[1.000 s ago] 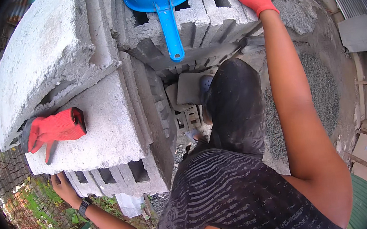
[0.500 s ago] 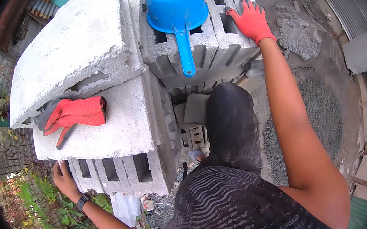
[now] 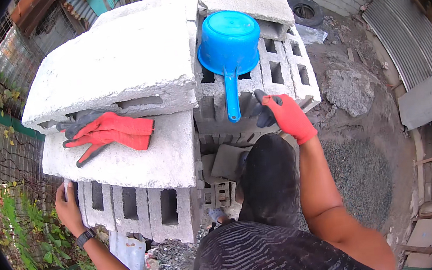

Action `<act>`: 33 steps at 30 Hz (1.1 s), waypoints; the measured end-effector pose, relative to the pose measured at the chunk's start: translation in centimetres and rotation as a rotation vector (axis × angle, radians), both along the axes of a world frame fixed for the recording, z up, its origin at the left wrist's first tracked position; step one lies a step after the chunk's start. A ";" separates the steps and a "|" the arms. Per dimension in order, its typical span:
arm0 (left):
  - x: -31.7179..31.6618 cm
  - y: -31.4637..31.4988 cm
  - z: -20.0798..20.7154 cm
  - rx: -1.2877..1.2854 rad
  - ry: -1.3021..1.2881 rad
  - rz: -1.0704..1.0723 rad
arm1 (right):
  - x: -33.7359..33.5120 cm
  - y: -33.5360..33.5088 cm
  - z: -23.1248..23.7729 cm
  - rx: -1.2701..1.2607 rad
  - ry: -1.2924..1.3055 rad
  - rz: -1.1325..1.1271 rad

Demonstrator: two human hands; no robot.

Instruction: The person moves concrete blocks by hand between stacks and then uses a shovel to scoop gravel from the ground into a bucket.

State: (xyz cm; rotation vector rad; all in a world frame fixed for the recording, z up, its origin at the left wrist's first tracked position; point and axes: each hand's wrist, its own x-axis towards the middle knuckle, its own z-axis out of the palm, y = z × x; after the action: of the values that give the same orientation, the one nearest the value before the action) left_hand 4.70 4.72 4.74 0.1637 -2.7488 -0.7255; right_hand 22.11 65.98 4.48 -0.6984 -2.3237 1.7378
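My right hand (image 3: 287, 116), in a red glove with dark fingertips, hovers before the near face of the hollow blocks. Its fingers are loosely bent and apart, with nothing visible in them. Close by is the handle of a blue plastic dipper (image 3: 229, 40), which sits upside down on the blocks. My bare left hand (image 3: 70, 210) has its fingers round the left edge of a hollow concrete block (image 3: 149, 206); part of the grip is hidden. A second red glove (image 3: 114, 130), empty, lies on the block ledge above that hand.
More concrete blocks (image 3: 116, 50) are stacked ahead and left. A wire fence with plants (image 3: 22, 210) runs along the left. Rightward are a gravel pile (image 3: 359, 177), a rough grey lump (image 3: 349, 90) and corrugated sheet (image 3: 401, 34). A tyre (image 3: 305, 10) lies beyond the stack.
My right hand has lifted off the block top at the far right and come nearer and leftward, toward the dipper's handle. My left hand stays at the block's edge. The view has tilted up.
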 end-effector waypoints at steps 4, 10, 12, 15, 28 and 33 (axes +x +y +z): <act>-0.4 0.6 -0.6 -0.028 -0.007 0.006 | -1.7 -6.0 -2.4 -0.736 0.064 0.029; -0.2 0.6 -0.6 -0.040 0.001 0.008 | -1.3 -7.8 -1.4 -1.000 0.267 0.145; 0.0 0.4 -0.7 -0.023 0.009 0.024 | 0.5 -8.3 0.0 -0.958 0.335 0.101; 0.4 0.5 -0.1 -0.039 0.022 0.015 | 2.4 -7.1 1.9 -0.805 0.407 0.090; 0.6 1.4 0.4 -0.081 0.019 0.028 | -11.7 3.8 6.5 -0.596 0.198 -0.060; 0.8 0.6 0.3 -0.094 0.036 0.043 | -3.8 3.1 5.8 -0.377 0.305 -0.095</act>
State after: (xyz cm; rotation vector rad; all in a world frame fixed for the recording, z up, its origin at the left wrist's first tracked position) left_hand 5.51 5.30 5.08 0.1865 -2.7295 -0.5819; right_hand 18.28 69.08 10.25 -0.5367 -1.7586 2.0928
